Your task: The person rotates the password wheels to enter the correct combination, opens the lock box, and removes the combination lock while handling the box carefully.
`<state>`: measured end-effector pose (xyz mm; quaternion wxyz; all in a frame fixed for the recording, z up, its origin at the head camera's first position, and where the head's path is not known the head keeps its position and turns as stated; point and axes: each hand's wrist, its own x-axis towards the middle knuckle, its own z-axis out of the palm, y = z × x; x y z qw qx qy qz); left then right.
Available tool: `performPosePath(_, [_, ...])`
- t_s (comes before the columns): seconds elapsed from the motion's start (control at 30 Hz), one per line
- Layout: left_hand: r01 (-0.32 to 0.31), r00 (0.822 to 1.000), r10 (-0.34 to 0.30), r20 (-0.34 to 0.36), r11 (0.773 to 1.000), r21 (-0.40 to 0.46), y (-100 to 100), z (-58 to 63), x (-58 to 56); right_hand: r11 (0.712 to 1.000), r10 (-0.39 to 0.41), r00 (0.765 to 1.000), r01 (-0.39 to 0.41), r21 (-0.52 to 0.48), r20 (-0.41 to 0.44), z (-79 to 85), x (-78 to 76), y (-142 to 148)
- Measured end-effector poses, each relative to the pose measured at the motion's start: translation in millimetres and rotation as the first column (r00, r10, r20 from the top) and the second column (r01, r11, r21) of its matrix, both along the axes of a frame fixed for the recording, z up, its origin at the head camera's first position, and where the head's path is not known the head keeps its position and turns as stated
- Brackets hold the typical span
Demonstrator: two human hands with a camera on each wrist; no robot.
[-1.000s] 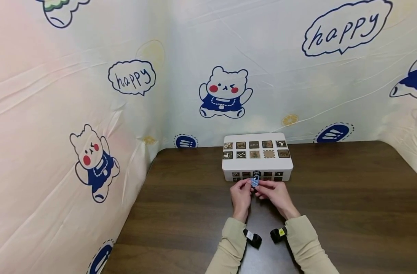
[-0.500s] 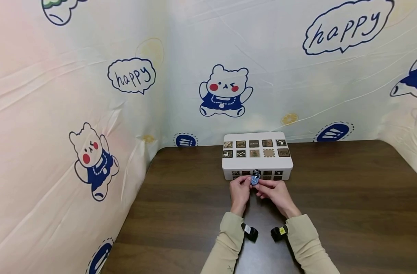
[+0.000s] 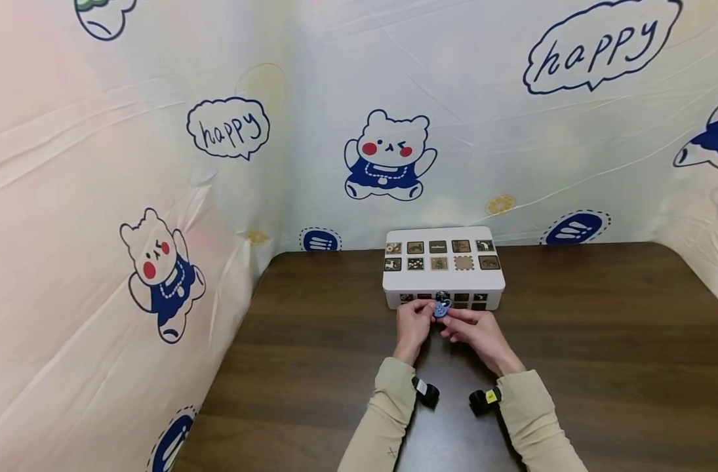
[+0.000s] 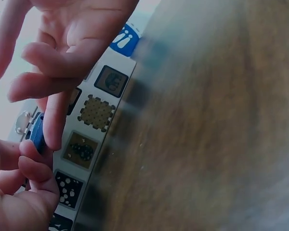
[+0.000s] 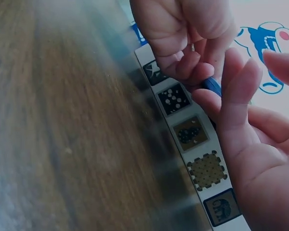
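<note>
A small blue padlock (image 3: 440,309) is held between both hands, right before the front of a white lidded box (image 3: 444,282). The left hand (image 3: 414,326) pinches its left side with thumb and fingertips. From the other side, the right hand (image 3: 478,334) grips it between thumb and forefinger, its other fingers bent below. In the head view the padlock's shackle leans up to the right, close to the dark clasp (image 3: 443,296) on the box front. Fingers cover most of the padlock (image 4: 37,134) in the left wrist view, where a metal clasp (image 4: 23,122) shows beside it.
Dark square pictures cover the box lid and front. It stands at the back of a brown wooden table (image 3: 311,367), near a printed cloth (image 3: 323,164) hanging behind and at the sides. Each wrist wears a black camera (image 3: 482,401).
The padlock has turned from upright, so its shackle now tilts to the right. The left wrist and forearm have swung slightly outward and forward; the box has stayed in place.
</note>
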<state>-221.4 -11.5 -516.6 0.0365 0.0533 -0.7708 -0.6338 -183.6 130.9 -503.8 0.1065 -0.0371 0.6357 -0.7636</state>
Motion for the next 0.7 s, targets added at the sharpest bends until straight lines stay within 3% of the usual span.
performPosePath(0.17, [-0.021, 0.999, 0.021, 0.043, 1.000, 0.018, 1, 1.2, 8.5, 0.999, -0.034, 0.998, 0.032, 0.030, 0.047, 2.3, 1.2, 0])
performPosePath(0.33, [-0.044, 0.997, 0.037, 0.065, 0.993, 0.113, 6, 0.5, 19.2, 0.986, -0.143, 0.984, 0.132, 0.104, 0.105, 4.4, 1.9, 1])
performPosePath(0.43, [-0.025, 0.997, 0.013, 0.072, 0.984, 0.175, 10, -0.6, 24.7, 0.980, -0.178, 0.975, 0.163, 0.115, 0.131, 5.0, 2.6, 4])
performPosePath(0.7, [0.063, 0.985, -0.112, 0.128, 0.939, 0.337, 17, -6.6, 27.2, 0.995, -0.077, 0.981, 0.065, 0.070, 0.179, 4.5, 5.0, 20])
